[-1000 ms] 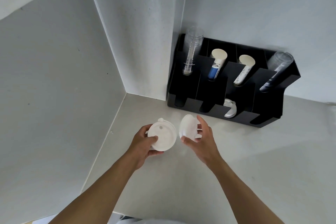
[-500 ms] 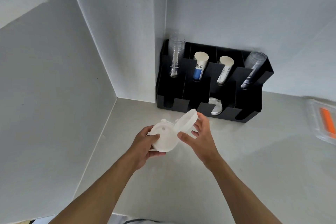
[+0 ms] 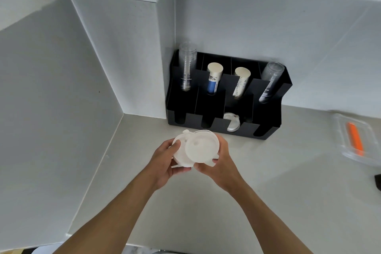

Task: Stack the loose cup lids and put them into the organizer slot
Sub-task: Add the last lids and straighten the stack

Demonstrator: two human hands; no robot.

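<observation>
Two lids in hand: the left hand (image 3: 165, 161) grips the lower white lid (image 3: 179, 151) by its left rim, thumb on top and fingers curled beneath; the right hand (image 3: 218, 163) is closed on the upper white lid (image 3: 202, 146), fingers round its right edge and thumb under its near rim
Fit of the pair: the upper lid lies flat over the lower one but offset to the right, so the lower lid's left crescent and spout tab still show; touching, not yet nested
What has just changed: half a second ago the right-hand lid was tipped up on edge against the other; now it is laid face-down across it, and a second ago the two were held apart side by side
Meaning for the task: by my judgement stacking is at the alignment stage; the upper lid needs sliding left until the rims seat
Where the lids are: above the grey counter (image 3: 268, 202), just in front of the black organizer (image 3: 266, 121)
Target slot: one white lid (image 3: 232, 122) already sits in a lower front compartment, probably where this pair goes
Upper compartments: sleeves of clear cups (image 3: 186, 68) and paper cups (image 3: 213, 78)
View: the organizer sits lower and nearer centre than earlier, and a clear tray (image 3: 356, 140) with an orange item shows at right
</observation>
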